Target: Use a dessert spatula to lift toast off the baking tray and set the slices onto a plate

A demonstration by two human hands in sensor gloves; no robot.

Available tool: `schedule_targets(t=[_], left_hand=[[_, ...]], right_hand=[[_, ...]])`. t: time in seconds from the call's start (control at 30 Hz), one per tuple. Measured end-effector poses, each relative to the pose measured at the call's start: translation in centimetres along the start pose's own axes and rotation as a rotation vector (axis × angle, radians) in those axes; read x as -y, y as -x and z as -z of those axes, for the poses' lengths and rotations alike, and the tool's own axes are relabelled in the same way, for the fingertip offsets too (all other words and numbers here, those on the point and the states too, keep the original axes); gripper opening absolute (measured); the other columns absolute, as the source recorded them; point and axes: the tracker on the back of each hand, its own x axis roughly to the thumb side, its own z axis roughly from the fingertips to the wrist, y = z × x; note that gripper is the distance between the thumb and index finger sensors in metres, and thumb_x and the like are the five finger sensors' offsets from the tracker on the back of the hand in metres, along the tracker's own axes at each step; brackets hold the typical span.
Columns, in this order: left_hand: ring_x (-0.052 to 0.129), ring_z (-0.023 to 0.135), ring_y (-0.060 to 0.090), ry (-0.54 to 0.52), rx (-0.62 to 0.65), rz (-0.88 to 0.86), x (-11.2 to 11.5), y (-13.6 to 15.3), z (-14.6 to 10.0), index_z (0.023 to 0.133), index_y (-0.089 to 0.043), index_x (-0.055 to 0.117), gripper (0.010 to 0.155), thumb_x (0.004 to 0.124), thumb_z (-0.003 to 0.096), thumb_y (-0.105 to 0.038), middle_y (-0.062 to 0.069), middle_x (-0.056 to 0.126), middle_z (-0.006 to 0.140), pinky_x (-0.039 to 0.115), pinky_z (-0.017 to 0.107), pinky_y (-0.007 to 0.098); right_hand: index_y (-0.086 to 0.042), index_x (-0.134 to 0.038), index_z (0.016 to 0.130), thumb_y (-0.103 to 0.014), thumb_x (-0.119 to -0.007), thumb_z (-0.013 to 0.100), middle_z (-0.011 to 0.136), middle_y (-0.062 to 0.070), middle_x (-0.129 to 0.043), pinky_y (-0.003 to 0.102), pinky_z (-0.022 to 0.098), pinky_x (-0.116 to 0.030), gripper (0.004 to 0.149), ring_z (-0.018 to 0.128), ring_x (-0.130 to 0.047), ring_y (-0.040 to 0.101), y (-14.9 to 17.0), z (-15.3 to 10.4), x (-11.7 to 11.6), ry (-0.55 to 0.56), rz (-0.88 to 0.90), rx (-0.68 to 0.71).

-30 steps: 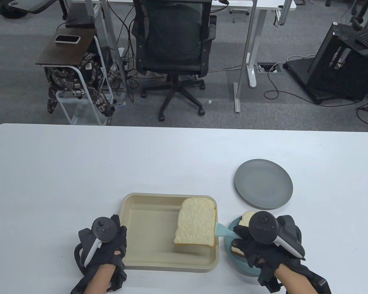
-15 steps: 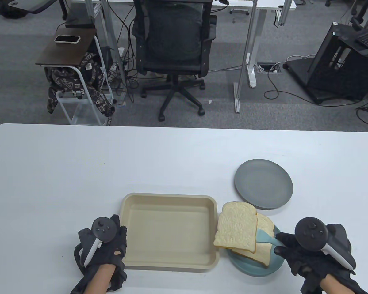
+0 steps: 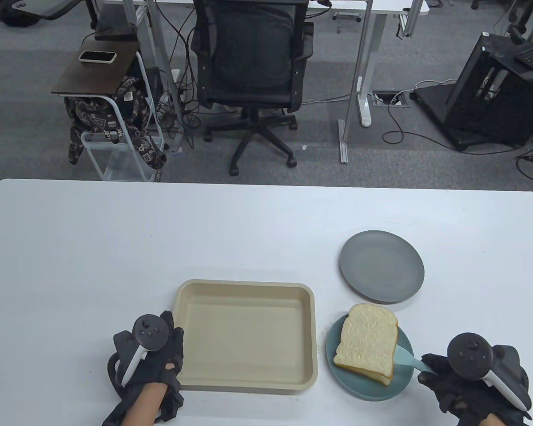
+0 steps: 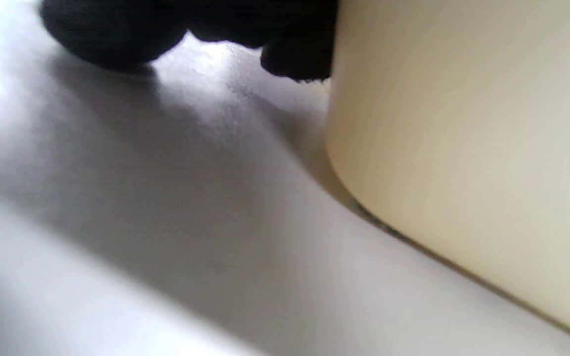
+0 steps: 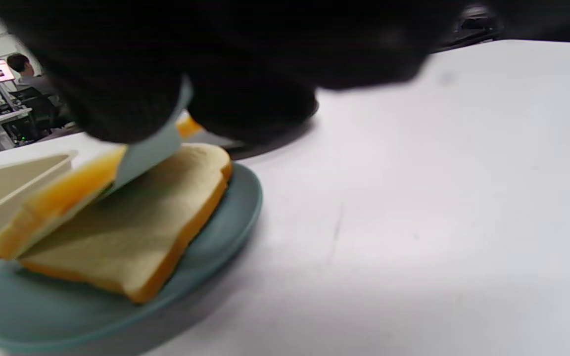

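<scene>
The beige baking tray point(image 3: 244, 290) holds no toast. Right of it, a teal plate point(image 3: 399, 382) carries two stacked toast slices, the top slice point(image 3: 367, 344) lying a little tilted over the lower slice point(image 5: 131, 237). The pale blue dessert spatula point(image 3: 407, 358) has its blade point(image 5: 149, 148) under the top slice point(image 5: 62, 198) and above the lower one. My right hand point(image 3: 428, 367) grips its handle at the plate's right edge. My left hand point(image 3: 171, 341) rests against the tray's near left corner, its fingertips point(image 4: 295, 59) touching the tray wall point(image 4: 463, 148).
A bare grey plate point(image 3: 382, 266) sits behind the teal plate point(image 5: 215, 232). The tray's corner point(image 5: 8, 183) stands close to the teal plate's left side. Beyond the white table's far edge are an office chair point(image 3: 251, 66) and desk legs.
My right hand carried the slice on the spatula from the tray rightwards and lowered it onto the slice on the teal plate, drawing back to the right. The left hand stayed put.
</scene>
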Motion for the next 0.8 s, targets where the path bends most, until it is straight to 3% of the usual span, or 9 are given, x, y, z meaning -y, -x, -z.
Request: schedule_targets(t=[0.4, 0.8], left_hand=[[0.09, 0.022, 0.016, 0.003, 0.001, -0.005, 0.0, 0.0, 0.0, 0.114, -0.019, 0.047, 0.063, 0.062, 0.06, -0.049, -0.003, 0.092, 0.052, 0.087, 0.032, 0.043], [0.09, 0.022, 0.016, 0.005, 0.002, -0.007, 0.0, 0.1, 0.0, 0.114, -0.02, 0.047, 0.063, 0.062, 0.0599, -0.049, -0.003, 0.092, 0.052, 0.087, 0.032, 0.043]], right_hand=[[-0.024, -0.088, 0.078, -0.046, -0.089, 0.034, 0.037, 0.0, -0.101, 0.035, -0.006, -0.087, 0.049, -0.001, -0.095, 0.012, -2.3, -1.0, 2.3, -0.009, -0.218, -0.04], [-0.023, -0.088, 0.078, -0.045, -0.088, 0.034, 0.037, 0.0, -0.101, 0.035, -0.006, -0.087, 0.049, -0.002, -0.095, 0.012, -0.5, -2.7, 3.8, -0.063, -0.288, -0.112]])
